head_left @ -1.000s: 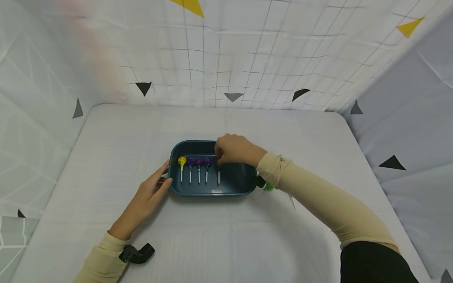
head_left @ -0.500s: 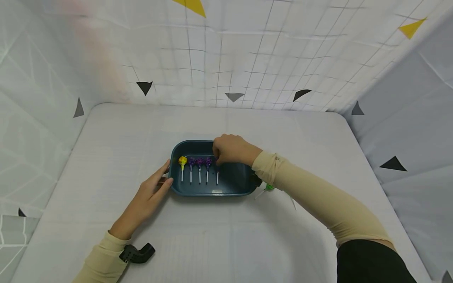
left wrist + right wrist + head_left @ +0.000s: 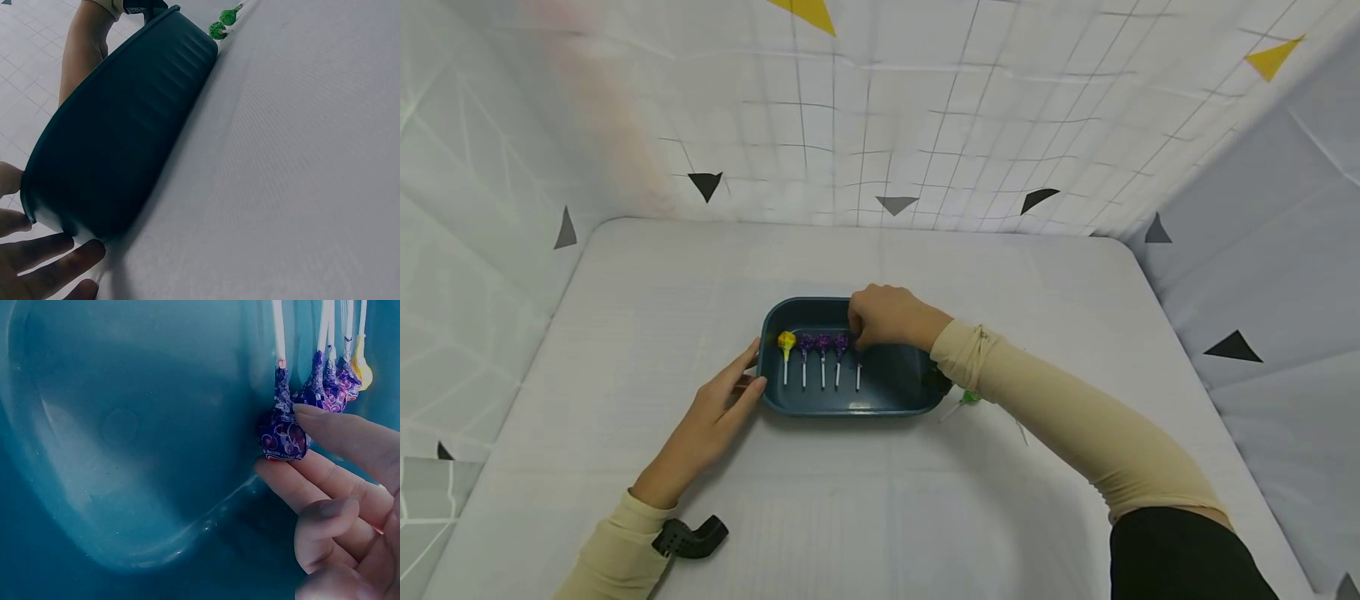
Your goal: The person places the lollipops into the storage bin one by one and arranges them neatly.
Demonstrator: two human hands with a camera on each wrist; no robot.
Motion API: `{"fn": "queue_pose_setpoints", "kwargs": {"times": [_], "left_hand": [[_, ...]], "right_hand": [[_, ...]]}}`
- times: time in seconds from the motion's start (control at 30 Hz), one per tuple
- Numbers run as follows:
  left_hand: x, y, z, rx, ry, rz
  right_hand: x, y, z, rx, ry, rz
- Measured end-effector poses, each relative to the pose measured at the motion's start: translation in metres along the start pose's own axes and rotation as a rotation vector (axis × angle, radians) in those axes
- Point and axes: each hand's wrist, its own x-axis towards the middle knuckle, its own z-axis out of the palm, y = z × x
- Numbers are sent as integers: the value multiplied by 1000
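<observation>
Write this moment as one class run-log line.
right hand: pinches purple lollipop inside tray | left hand: touches tray's left end | also inside: yellow lollipop, three purple lollipops | outside: green lollipops

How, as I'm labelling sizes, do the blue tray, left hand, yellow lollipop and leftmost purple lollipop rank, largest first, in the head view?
1. Blue tray
2. Left hand
3. Yellow lollipop and leftmost purple lollipop: too alike to rank
</observation>
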Motion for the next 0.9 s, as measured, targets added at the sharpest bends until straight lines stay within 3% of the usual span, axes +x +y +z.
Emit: {"fn": "queue_pose_setpoints", "kwargs": {"times": [0.9], "left_hand": [[-1,1,-1,-4,1,5]], "right_hand": [[-1,1,1,29,8,-20]]}}
